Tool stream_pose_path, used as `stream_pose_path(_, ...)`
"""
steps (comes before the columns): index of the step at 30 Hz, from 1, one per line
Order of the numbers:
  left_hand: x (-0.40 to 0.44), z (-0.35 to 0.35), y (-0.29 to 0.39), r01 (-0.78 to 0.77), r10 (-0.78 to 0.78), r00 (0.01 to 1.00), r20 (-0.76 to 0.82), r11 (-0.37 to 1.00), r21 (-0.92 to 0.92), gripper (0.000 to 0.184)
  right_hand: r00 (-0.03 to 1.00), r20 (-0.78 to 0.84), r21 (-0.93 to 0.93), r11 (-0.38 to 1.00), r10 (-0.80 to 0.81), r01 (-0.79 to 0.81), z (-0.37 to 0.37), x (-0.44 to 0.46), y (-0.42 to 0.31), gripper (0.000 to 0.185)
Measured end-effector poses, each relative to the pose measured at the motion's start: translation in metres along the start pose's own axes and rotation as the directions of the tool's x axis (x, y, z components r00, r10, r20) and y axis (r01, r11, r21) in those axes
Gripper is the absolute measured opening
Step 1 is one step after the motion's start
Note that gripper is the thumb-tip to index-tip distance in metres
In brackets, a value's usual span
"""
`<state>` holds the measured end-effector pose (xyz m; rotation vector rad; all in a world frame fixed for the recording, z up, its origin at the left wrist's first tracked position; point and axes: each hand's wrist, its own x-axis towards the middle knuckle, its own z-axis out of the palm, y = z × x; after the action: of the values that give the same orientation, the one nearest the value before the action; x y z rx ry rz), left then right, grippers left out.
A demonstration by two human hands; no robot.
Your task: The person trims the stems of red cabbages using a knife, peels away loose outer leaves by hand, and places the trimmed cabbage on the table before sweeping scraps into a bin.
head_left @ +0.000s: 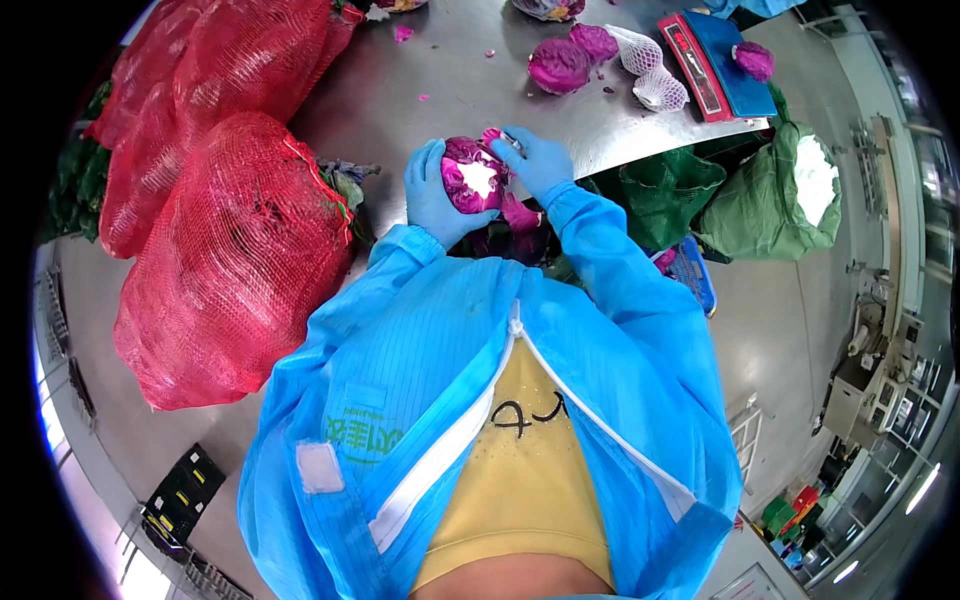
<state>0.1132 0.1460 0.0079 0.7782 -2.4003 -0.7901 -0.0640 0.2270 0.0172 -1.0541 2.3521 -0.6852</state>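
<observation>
My left hand [432,197], in a blue glove, is wrapped round the left side of a red cabbage [462,160]. The cabbage's pale cut base faces up at me. My right hand [541,166], gloved too, is closed at the cabbage's upper right edge. Between its thumb and fingers shows a small dark and shiny thing, too little of it to name. A loose purple leaf [520,214] hangs below that hand, at the cabbage's right side. Both hands are at the near edge of the steel table [455,65].
Bulging red mesh sacks [235,265] stand at the left. On the table lie purple cabbages [559,67], white foam net sleeves [660,90] and a red and blue scale [697,70] bearing a small cabbage [753,61]. Green sacks [775,205] and a blue basket [690,270] are at the right.
</observation>
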Motion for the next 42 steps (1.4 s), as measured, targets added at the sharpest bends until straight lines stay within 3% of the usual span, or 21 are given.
stream_pose_path(3, -0.004, -0.004, -0.006, -0.010, 0.010, 0.999, 0.041, 1.000, 0.015, 0.114, 1.000, -0.018, 0.152, 0.988, 0.020, -0.017, 0.025, 0.022, 0.010, 0.057)
stream_pose_path(5, -0.011, -0.001, -0.018, -0.002, 0.003, 1.000, 0.021, 0.997, -0.074, 0.115, 0.996, -0.039, 0.217, 0.974, 0.080, -0.070, 0.031, 0.039, 0.025, 0.047)
stream_pose_path(6, -0.015, -0.001, -0.021, 0.003, -0.003, 1.000, 0.001, 0.992, -0.129, 0.116, 0.988, -0.129, 0.078, 0.994, 0.088, -0.078, 0.024, 0.037, 0.023, 0.041)
stream_pose_path(7, -0.019, -0.002, -0.028, 0.001, -0.005, 1.000, -0.018, 0.984, -0.180, 0.117, 0.987, -0.128, 0.085, 0.993, 0.094, -0.084, 0.028, 0.033, 0.032, 0.041)
stream_pose_path(9, -0.028, -0.005, -0.037, -0.010, 0.009, 1.000, -0.005, 0.985, -0.175, 0.120, 0.999, -0.052, -0.150, 0.989, 0.008, -0.015, 0.028, 0.031, 0.042, 0.042)
stream_pose_path(11, -0.034, -0.004, -0.046, -0.003, -0.006, 1.000, -0.031, 0.963, -0.270, 0.121, 0.998, -0.020, -0.091, 0.994, 0.065, -0.066, 0.030, 0.022, 0.034, 0.046)
stream_pose_path(13, -0.030, -0.006, -0.043, -0.009, 0.007, 1.000, -0.011, 0.973, -0.231, 0.122, 0.992, -0.126, 0.089, 0.996, 0.029, -0.018, 0.033, 0.021, 0.022, 0.056)
stream_pose_path(14, -0.028, -0.008, -0.042, -0.027, 0.028, 1.000, 0.003, 0.981, -0.191, 0.122, 0.992, -0.125, 0.092, 0.996, 0.031, -0.019, 0.033, 0.023, 0.017, 0.056)
stream_pose_path(17, -0.026, -0.007, -0.040, 0.014, -0.009, 1.000, 0.025, 0.980, -0.197, 0.122, 0.994, -0.033, 0.221, 0.969, -0.105, 0.110, 0.027, 0.034, 0.006, 0.058)
stream_pose_path(19, -0.026, -0.008, -0.040, 0.013, -0.008, 1.000, 0.027, 0.977, -0.211, 0.122, 0.942, 0.282, 0.279, 0.955, -0.183, 0.102, 0.021, 0.041, 0.001, 0.055)
stream_pose_path(20, -0.025, -0.009, -0.040, 0.018, -0.011, 0.999, 0.040, 0.981, -0.191, 0.122, 0.910, 0.353, 0.407, 0.911, -0.219, 0.062, 0.025, 0.046, 0.006, 0.052)
stream_pose_path(24, -0.019, -0.016, -0.033, 0.044, -0.035, 0.997, 0.063, 0.986, -0.160, 0.120, 0.872, 0.407, 0.558, 0.830, -0.272, -0.001, 0.030, 0.055, 0.010, 0.053)
stream_pose_path(26, -0.017, -0.016, -0.032, 0.047, -0.037, 0.997, 0.071, 0.987, -0.155, 0.119, 0.896, 0.300, 0.294, 0.925, -0.327, 0.239, 0.031, 0.059, 0.012, 0.038)
stream_pose_path(27, -0.017, -0.014, -0.033, 0.063, -0.052, 0.996, 0.073, 0.987, -0.151, 0.119, 0.896, 0.300, 0.293, 0.925, -0.327, 0.240, 0.025, 0.057, 0.004, 0.038)
stream_pose_path(29, -0.015, -0.011, -0.031, 0.077, -0.066, 0.995, 0.078, 0.986, -0.149, 0.119, 0.921, 0.259, -0.216, 0.912, -0.292, 0.350, 0.007, 0.046, -0.021, 0.029)
stream_pose_path(35, -0.003, -0.007, -0.025, 0.109, -0.108, 0.994, 0.020, 0.988, -0.108, 0.115, 0.910, 0.141, -0.394, 0.821, -0.391, 0.414, 0.011, 0.042, -0.027, 0.024)
stream_pose_path(39, 0.000, -0.004, -0.026, 0.120, -0.116, 0.992, 0.050, 0.990, -0.069, 0.117, 0.925, 0.194, -0.443, 0.813, -0.326, 0.379, 0.014, 0.054, -0.026, 0.023)
stream_pose_path(41, -0.003, -0.003, -0.028, 0.037, -0.037, 0.999, 0.007, 0.997, -0.073, 0.116, 0.921, 0.140, -0.452, 0.804, -0.364, 0.387, 0.020, 0.062, -0.017, 0.022)
stream_pose_path(42, -0.007, -0.005, -0.028, 0.035, -0.035, 0.999, 0.004, 0.997, -0.065, 0.116, 0.944, 0.156, -0.469, 0.819, -0.292, 0.331, 0.017, 0.064, -0.021, 0.023)
